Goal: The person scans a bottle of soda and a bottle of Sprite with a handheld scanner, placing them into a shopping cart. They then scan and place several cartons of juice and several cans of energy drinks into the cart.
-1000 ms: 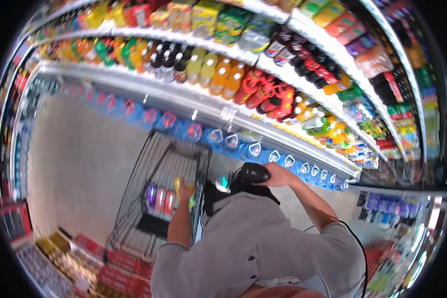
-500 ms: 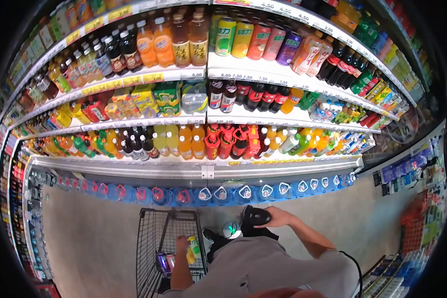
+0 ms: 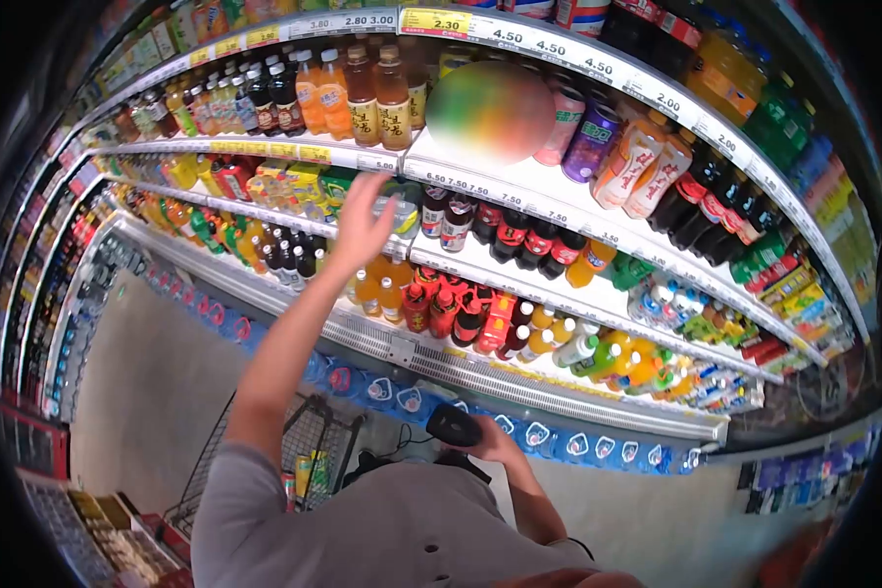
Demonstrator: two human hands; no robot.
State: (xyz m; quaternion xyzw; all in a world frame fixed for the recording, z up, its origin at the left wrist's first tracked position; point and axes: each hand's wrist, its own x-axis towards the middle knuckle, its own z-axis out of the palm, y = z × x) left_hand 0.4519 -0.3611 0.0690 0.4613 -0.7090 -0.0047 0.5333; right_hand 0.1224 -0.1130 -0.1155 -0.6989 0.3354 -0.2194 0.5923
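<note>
My left hand (image 3: 367,220) is raised in front of the drink shelves with its fingers apart and nothing in it. It is nearest to the shelf edge with the 5.00 price label (image 3: 375,164) and a pack of clear bottles (image 3: 402,211). Low in front of my body, my right hand (image 3: 497,439) grips a black rounded handheld device (image 3: 453,424). On the upper shelf stand a purple can (image 3: 593,139) and a pink can (image 3: 563,125). A blurred patch hides the cans to their left. Brown tea bottles (image 3: 392,98) stand left of the patch.
A wire shopping cart (image 3: 338,436) stands low at my left, with a yellow-green can (image 3: 304,473) and other cans in it. Blue water jugs (image 3: 382,394) line the floor below the shelves. Orange soda bottles (image 3: 333,93) and cola bottles (image 3: 514,235) fill nearby shelf spots.
My left hand has risen from the cart to the shelves. The view has come closer to the shelves and tilted. The black device stays in my right hand.
</note>
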